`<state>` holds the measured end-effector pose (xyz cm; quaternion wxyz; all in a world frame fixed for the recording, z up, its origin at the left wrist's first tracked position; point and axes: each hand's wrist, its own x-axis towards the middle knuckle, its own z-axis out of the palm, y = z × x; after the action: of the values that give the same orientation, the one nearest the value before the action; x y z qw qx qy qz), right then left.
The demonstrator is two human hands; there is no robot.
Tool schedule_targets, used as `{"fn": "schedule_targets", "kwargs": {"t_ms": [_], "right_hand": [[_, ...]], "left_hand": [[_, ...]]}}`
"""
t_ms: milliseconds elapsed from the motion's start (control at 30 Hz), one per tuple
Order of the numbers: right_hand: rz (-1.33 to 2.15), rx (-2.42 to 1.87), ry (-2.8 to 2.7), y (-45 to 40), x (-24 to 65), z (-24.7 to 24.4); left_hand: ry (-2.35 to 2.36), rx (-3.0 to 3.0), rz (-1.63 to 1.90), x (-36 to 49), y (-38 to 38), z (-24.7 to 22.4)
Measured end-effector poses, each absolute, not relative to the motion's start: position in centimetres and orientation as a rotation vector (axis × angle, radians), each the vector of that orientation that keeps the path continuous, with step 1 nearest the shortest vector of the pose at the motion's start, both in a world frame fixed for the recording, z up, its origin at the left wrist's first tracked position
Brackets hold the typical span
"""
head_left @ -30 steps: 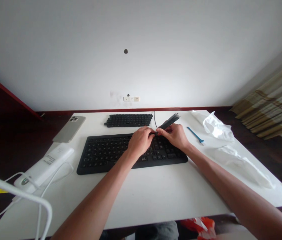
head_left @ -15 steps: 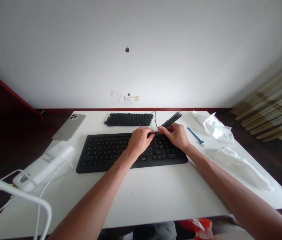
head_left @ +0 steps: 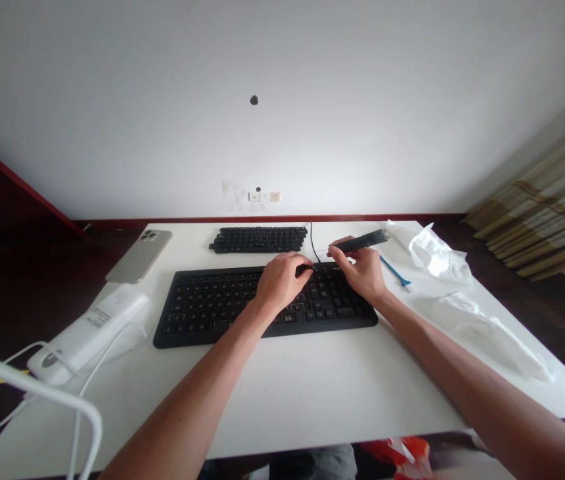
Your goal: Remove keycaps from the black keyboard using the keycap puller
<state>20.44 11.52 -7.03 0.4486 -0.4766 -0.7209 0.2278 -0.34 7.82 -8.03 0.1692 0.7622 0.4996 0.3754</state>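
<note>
Since a moment ago the right hand (head_left: 362, 270) has lifted away from the left and swung its dark flat tool (head_left: 362, 240) from a steep tilt to nearly level, the free end now pointing off to the right. That hand is closed round the tool's near end, fingers curled. Just beside it, the left hand (head_left: 281, 283) rests on the top edge of the black keyboard (head_left: 212, 307), thumb and forefinger pinched on something small and dark that I cannot make out; the rest of the hand lies loosely curled on the keys. A thin black cable (head_left: 312, 243) runs from between the hands toward the far edge of the counter (head_left: 312, 387). Beyond the left hand lies a second keyboard (head_left: 258, 239); further left are a phone (head_left: 139, 255) and a white handset (head_left: 89, 327) with white cables. Right of the right hand lie a blue pick (head_left: 392, 270) and crumpled white plastic wrap (head_left: 437, 257). By my reading, the step in hand is work on a key near the keyboard's top row.
</note>
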Motion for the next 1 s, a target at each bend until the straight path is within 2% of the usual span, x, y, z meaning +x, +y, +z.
{"fn": "schedule_targets", "kwargs": {"t_ms": [233, 467, 567, 833, 1000], "right_hand": [[0.630, -1.070, -1.694, 11.0, 20.3, -6.9], [0.753, -0.870, -2.024, 9.4, 19.6, -6.0], [0.678, -0.787, -2.183, 9.2, 19.6, -5.8], [0.487, -0.995, -2.145, 10.1, 20.0, -6.4], [0.478, -0.880, -2.331, 11.1, 20.1, -6.9]], "left_hand": [[1.417, 2.275, 1.267, 0.1, 7.2, -7.7], [1.376, 2.397, 1.049, 1.4, 6.2, -7.3], [1.408, 2.307, 0.999, 1.3, 6.2, -7.3], [1.542, 1.688, 1.401, 0.4, 7.7, -7.6], [1.528, 1.545, 1.496, 0.1, 8.4, -7.9]]}}
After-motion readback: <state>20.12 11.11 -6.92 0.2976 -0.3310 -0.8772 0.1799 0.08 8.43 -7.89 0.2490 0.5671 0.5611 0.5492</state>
